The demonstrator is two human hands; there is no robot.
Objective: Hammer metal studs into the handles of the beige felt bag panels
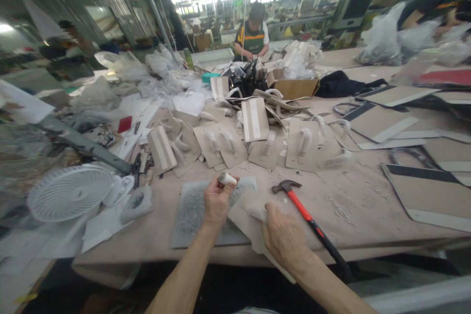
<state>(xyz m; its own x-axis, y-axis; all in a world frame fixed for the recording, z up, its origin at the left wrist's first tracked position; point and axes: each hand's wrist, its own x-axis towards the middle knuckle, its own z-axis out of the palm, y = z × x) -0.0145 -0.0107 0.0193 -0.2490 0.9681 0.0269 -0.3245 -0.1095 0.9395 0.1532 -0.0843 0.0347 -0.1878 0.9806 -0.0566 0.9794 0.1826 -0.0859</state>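
Note:
In my left hand [216, 203] is a small white cylinder [227, 179], gripped above a grey slab [189, 218] with a rough, worn surface. My right hand [282, 231] is closed on a beige bag panel [246, 222] by its plastic-wrapped handle [256, 212]; the panel is tilted over the slab's right side and partly blurred. A claw hammer [300, 203] with a red and black grip lies to the right of my right hand, its head away from me.
Beige panels with wrapped handles [230, 144] lie in a row behind the slab. Larger panels [434, 196] are stacked at right, small bits [340, 208] scattered nearer. A white fan [71, 194] stands left, a cardboard box [296, 88] farther back. A co-worker [253, 37] sits across the table.

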